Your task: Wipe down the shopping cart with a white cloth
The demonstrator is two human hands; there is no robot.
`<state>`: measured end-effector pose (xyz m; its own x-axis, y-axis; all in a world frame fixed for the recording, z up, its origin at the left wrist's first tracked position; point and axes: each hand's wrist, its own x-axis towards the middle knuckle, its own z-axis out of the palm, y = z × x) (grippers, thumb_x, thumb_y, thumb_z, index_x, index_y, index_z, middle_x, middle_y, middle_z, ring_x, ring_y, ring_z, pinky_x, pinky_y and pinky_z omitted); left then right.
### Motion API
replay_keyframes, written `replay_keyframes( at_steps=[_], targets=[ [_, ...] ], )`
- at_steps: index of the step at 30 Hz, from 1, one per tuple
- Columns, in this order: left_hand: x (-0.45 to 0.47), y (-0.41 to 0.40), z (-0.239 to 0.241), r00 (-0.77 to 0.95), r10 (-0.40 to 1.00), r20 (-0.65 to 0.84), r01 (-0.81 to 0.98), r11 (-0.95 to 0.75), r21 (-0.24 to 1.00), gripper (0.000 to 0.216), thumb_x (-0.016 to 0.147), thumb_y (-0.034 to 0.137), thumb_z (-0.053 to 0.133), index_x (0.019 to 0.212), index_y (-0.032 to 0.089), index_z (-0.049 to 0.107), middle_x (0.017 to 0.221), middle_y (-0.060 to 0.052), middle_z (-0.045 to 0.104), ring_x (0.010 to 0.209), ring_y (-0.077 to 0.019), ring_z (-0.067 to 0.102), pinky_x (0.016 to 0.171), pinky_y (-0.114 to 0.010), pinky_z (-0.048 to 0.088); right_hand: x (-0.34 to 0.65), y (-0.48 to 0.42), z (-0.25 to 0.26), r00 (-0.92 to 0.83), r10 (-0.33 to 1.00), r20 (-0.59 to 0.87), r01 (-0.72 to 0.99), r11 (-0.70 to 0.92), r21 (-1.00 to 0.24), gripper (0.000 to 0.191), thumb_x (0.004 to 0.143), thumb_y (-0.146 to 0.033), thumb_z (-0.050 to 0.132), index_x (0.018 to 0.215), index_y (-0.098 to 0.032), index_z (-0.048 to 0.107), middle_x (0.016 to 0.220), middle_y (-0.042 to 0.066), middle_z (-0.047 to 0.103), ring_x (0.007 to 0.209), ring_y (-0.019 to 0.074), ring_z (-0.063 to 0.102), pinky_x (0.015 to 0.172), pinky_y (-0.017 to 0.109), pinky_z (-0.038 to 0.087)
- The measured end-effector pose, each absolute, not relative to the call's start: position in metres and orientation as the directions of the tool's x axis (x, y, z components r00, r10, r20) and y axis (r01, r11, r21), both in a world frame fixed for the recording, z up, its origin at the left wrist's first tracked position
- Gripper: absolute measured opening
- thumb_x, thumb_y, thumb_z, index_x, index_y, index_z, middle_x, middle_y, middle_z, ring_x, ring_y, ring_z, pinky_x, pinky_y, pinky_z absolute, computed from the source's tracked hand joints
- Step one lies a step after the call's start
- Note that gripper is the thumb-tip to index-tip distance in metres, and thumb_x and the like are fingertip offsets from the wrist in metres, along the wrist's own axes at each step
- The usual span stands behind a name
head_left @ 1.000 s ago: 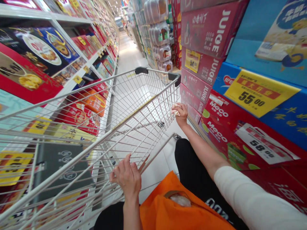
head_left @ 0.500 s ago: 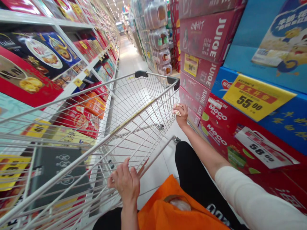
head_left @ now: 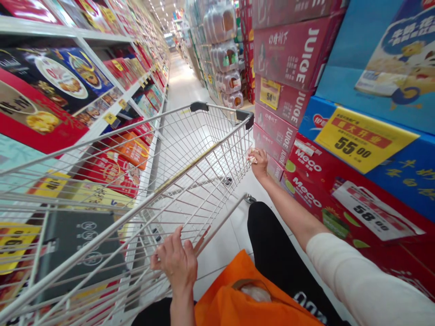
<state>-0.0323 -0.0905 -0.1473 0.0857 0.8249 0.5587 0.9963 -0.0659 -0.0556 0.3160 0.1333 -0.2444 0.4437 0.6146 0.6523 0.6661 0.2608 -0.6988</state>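
A tilted wire shopping cart (head_left: 176,149) fills the middle of the aisle. My left hand (head_left: 176,260) is closed round the cart's wires near its low corner. My right hand (head_left: 258,161) reaches forward along the cart's right side and is closed on a crumpled white cloth (head_left: 252,157) pressed against the wire wall. An orange bag (head_left: 244,299) with something pale inside rests on my lap, over black trousers.
Shelves of red and blue boxed goods (head_left: 57,90) line the left. Stacked red juice cartons (head_left: 288,59) and Meco boxes (head_left: 316,181) with yellow price tags (head_left: 360,138) stand close on the right. The white floor aisle (head_left: 183,81) runs ahead.
My right hand with the cloth has shifted slightly along the cart's right wall. My left hand sits a little lower on the wires. The view has dipped slightly.
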Motion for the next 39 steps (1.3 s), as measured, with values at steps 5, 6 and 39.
replay_keyframes(
  at_steps=[5,6,39],
  targets=[
    [-0.031,-0.091,-0.146,0.094,0.806,0.584,0.995,-0.064,-0.072,0.047,0.098,0.035,0.026,0.125,0.016,0.060,0.095,-0.012,0.067,0.085,-0.0263,0.051,0.087,-0.044,0.024,0.325,0.135,-0.254,0.510,0.611,0.605,0.647,0.191,-0.738,0.020,0.080,-0.009,0.048,0.078,-0.020,0.065,0.091,0.007,0.062,0.093,0.0224,0.054,0.086,0.036,0.043],
    [-0.031,-0.091,-0.146,0.095,0.805,0.586,0.995,-0.063,-0.075,0.047,0.098,0.035,0.026,0.125,0.016,0.060,0.095,-0.012,0.067,0.085,-0.0264,0.051,0.087,-0.044,0.024,0.328,0.140,-0.251,0.538,0.595,0.597,0.640,0.173,-0.749,0.023,0.080,-0.009,0.046,0.082,-0.019,0.066,0.094,0.008,0.061,0.095,0.0231,0.053,0.087,0.037,0.043],
    [-0.015,-0.090,-0.148,-0.105,0.833,0.543,0.993,0.060,0.099,0.050,0.097,0.041,0.024,0.121,0.017,0.061,0.100,-0.013,0.064,0.093,-0.0284,0.048,0.095,-0.049,0.022,0.265,0.091,-0.272,0.502,0.694,0.517,0.593,0.159,-0.789,0.044,0.081,-0.006,0.041,0.112,-0.020,0.068,0.117,0.013,0.060,0.112,0.0239,0.053,0.100,0.042,0.044]
  ],
)
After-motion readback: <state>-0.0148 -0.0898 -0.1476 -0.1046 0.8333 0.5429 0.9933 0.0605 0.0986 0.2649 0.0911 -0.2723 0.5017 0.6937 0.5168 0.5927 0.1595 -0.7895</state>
